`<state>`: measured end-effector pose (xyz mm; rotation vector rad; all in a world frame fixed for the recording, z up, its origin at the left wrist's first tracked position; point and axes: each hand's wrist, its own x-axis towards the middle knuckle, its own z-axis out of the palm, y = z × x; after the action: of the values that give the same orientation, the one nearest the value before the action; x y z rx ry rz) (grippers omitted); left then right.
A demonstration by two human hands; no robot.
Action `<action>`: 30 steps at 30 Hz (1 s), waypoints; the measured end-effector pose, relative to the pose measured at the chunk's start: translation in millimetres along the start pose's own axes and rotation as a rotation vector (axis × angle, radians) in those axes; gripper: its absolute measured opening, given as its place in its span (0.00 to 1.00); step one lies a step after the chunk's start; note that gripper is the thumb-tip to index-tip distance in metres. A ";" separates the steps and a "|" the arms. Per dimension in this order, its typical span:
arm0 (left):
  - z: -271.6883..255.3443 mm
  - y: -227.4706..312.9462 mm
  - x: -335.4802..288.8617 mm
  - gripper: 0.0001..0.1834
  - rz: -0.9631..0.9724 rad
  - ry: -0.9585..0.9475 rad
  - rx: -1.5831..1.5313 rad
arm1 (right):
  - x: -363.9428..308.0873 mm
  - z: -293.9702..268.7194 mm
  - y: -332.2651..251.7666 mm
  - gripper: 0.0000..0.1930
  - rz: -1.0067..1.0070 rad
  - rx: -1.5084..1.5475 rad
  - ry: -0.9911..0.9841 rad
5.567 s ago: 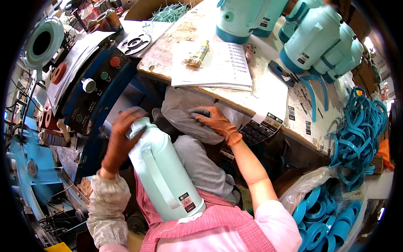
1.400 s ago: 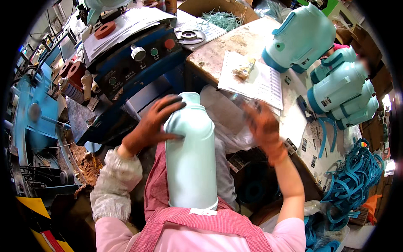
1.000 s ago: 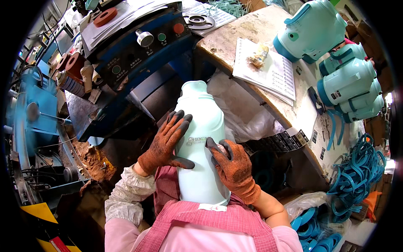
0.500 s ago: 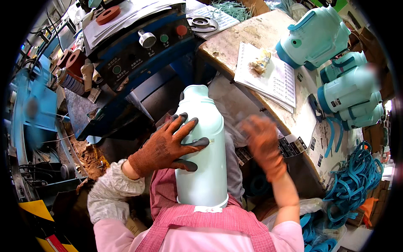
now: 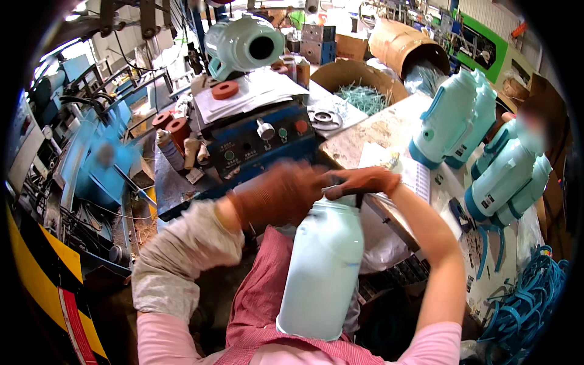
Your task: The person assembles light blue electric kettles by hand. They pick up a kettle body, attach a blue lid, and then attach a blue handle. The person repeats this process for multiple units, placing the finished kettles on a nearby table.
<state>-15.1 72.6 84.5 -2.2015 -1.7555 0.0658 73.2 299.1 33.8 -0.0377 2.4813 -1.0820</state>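
Note:
A pale mint-green plastic flask shell (image 5: 322,274) stands on my lap, its mouth end pointing away from me. Both hands are in orange-brown gloves with dark fingertips. My left hand (image 5: 277,193) is at the far end of the shell, smeared by motion, its fingers unclear. From the right my right hand (image 5: 364,181) meets it over the neck, fingers and thumb bent together. What lies between them is hidden by the gloves, and the shell's mouth is covered too.
Ahead is a blue machine box (image 5: 255,143) with knobs and buttons, a finished-looking mint flask (image 5: 243,45) lying above it. On the bench at right stand several mint flasks with blue bases (image 5: 444,121), near papers (image 5: 417,179). Blue plastic strips (image 5: 526,304) lie heaped at lower right.
My view has tilted up. My left hand has left the shell's side for its neck, and my right hand has swung in from the right to meet it there.

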 end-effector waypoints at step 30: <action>-3.7 170.3 -18.9 0.07 0.625 0.412 -0.107 | -54.2 -67.0 -95.5 0.31 -0.881 -0.508 1.550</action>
<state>141.5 21.3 37.6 -2.5285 -0.8407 -0.3216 82.1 289.6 161.8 -0.7698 4.3515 -0.7376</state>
